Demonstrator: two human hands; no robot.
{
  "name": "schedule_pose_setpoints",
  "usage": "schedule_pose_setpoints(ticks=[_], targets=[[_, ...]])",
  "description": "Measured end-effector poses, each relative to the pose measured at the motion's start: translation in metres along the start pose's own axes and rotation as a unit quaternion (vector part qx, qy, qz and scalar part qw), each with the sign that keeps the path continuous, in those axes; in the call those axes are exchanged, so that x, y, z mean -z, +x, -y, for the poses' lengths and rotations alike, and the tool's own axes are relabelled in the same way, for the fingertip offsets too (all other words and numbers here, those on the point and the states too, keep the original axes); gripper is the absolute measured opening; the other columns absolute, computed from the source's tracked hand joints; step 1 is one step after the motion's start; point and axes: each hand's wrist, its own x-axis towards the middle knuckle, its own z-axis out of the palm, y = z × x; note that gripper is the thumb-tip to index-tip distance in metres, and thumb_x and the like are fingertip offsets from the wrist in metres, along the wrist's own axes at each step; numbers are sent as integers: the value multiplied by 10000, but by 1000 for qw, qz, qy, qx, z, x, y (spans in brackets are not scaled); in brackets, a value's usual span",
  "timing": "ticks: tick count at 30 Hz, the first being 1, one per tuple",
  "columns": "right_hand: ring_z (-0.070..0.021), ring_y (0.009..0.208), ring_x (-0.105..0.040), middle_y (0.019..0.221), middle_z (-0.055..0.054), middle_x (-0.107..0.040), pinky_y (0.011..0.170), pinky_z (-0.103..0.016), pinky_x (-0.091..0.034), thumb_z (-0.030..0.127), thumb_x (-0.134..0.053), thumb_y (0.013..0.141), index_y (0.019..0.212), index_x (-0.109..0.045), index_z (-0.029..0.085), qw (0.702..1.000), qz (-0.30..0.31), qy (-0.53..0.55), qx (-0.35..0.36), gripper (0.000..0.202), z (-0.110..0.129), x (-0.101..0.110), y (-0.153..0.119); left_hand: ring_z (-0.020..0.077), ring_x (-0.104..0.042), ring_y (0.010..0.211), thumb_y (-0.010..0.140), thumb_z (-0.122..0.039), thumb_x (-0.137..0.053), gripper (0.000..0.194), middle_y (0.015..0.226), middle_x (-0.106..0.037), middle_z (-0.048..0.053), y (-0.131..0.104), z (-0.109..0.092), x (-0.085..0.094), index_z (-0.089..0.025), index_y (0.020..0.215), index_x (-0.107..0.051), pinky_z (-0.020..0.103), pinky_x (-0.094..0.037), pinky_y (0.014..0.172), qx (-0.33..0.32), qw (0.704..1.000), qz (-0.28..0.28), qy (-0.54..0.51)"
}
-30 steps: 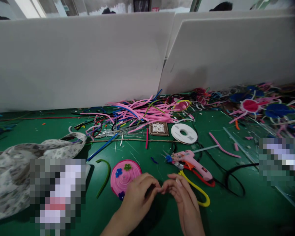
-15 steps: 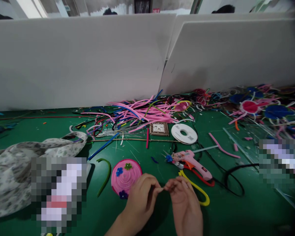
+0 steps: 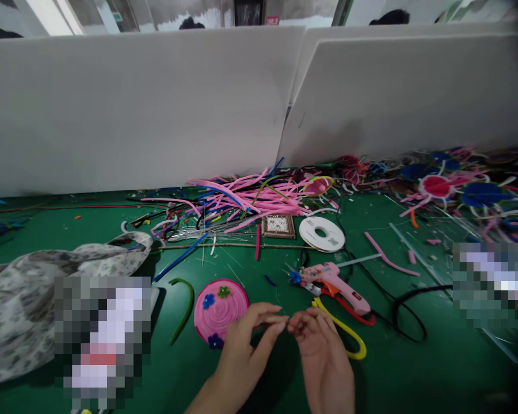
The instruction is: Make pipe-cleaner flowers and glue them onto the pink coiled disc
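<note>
My left hand [image 3: 251, 348] and my right hand [image 3: 323, 353] meet fingertip to fingertip low in the view. Both have their fingers curled into a pinch, and whatever lies between the tips is too small to make out. Just left of my left hand lies a pink coiled disc [image 3: 227, 307] with a green flower [image 3: 223, 292], a blue flower [image 3: 208, 301] and a dark blue flower [image 3: 215, 341] on it. Beyond my right hand rests a pink glue gun [image 3: 343, 284]. Scissors with a yellow handle [image 3: 357, 345] are partly hidden by that hand.
Pink pipe cleaners [image 3: 250, 195] are heaped against the white partition [image 3: 133, 115]. Nearer lie a white spool [image 3: 323, 234] and a small framed square [image 3: 278, 226]. A bent green pipe cleaner [image 3: 189, 310] and a patterned cloth [image 3: 21, 310] are at left, a black cable [image 3: 397, 316] at right.
The fingers of my left hand have loosened slightly and its index finger has straightened. My right hand has hardly moved. The objects on the table stay in place.
</note>
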Motion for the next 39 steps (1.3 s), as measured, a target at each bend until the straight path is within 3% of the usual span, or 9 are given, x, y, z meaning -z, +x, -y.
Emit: schedule_pose_setpoints(ticks=[9, 15, 18, 24, 29, 35, 37, 39], targets=[[-178, 719, -605, 764, -20, -627, 682, -308, -510, 395, -596, 807, 819, -605, 211, 992, 4, -126, 23, 184, -6, 11, -2, 153, -697, 786, 812, -139, -599, 111, 812, -720, 8, 4, 6, 1, -199, 895, -556, 249, -534, 730, 13, 999, 5, 50], [-227, 840, -633, 877, -81, -673, 740, -307, -511, 409, -609, 797, 848, -668, 207, 927, 28, -342, 150, 217, -9, 15, -10, 167, -686, 748, 790, -144, -592, 129, 726, -666, 2, 3, 10, -2, -198, 751, -482, 252, -520, 673, 25, 997, -50, 48], [-236, 837, -645, 906, -91, -681, 724, -304, -521, 406, -599, 803, 880, -678, 216, 907, 29, -385, 167, 220, -10, 16, -10, 165, -677, 744, 804, -212, -611, 177, 724, -661, -3, 5, 6, 2, -204, 732, -449, 255, -516, 678, 42, 996, -76, 15], [-195, 709, -654, 801, -62, -682, 638, -254, -531, 419, -566, 829, 895, -669, 215, 890, 28, -431, 150, 238, -9, 21, -5, 168, -634, 808, 883, -298, -521, 121, 831, -636, 24, 10, -3, 16, -196, 942, -495, 285, -488, 741, 46, 998, -47, 7], [-160, 629, -632, 722, -36, -662, 598, -217, -518, 390, -535, 854, 875, -650, 208, 885, 67, -427, 175, 217, -11, 16, -8, 156, -537, 750, 944, -334, -383, 159, 820, -510, 14, 4, 1, 12, -204, 977, -469, 286, -457, 700, 49, 997, -12, 51], [-116, 527, -574, 661, 0, -623, 524, -177, -474, 390, -483, 884, 912, -643, 217, 897, 77, -401, 171, 237, -15, 12, -15, 135, -509, 624, 922, -376, -422, 193, 720, -496, -16, -2, 6, 5, -204, 979, -489, 241, -422, 578, 58, 998, 2, 23], [-111, 493, -554, 629, 6, -612, 498, -176, -458, 386, -470, 892, 894, -637, 213, 890, 97, -412, 172, 240, -15, 14, -15, 120, -501, 546, 914, -385, -438, 231, 650, -500, -38, -1, 4, 5, -203, 1049, -480, 221, -405, 517, 80, 997, 8, 3], [-113, 492, -549, 613, 7, -601, 489, -179, -447, 385, -458, 897, 875, -626, 208, 889, 106, -412, 171, 245, -13, 15, -15, 133, -560, 580, 902, -377, -467, 296, 658, -560, -28, 1, 2, 5, -197, 1136, -451, 229, -448, 552, 88, 996, 16, -18]])
